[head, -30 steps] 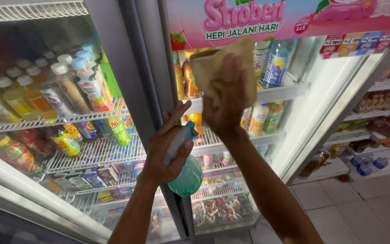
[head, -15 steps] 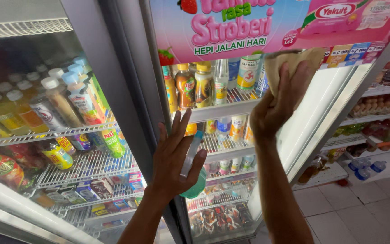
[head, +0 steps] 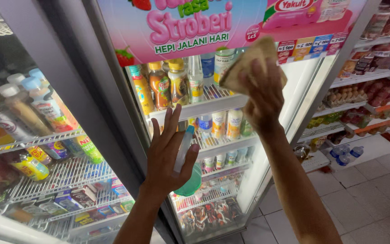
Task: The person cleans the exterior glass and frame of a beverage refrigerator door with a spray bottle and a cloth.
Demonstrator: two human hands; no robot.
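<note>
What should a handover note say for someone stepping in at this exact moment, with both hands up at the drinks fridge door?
Left hand: fingers spread, palm flat against the glass door, pinning a green spray bottle under the thumb.
Right hand: gripping a folded tan cloth, pressed on the upper glass just under the pink banner.
Done: cloth is on the upper part of the glass; whether the glass is wet or how much is wiped cannot be told.
Left: probably the middle and lower glass, judging by where the cloth sits.
</note>
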